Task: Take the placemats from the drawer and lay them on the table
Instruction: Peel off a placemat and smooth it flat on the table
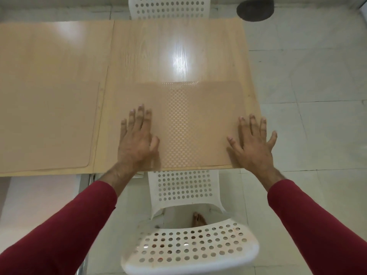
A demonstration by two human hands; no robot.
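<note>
A tan placemat (190,120) with a checkered weave lies flat at the near right end of the light wooden table (178,46). My left hand (137,139) rests palm down on the mat's left edge, fingers spread. My right hand (254,145) presses flat on its right edge near the table's corner, fingers apart. A second, plain tan placemat (45,126) lies flat on the left part of the table. Neither hand grips anything.
A white perforated chair (188,235) stands tucked at the near table edge, right below my arms. Another white chair (168,7) is at the far side. A dark round object (255,9) lies on the tiled floor at the back right.
</note>
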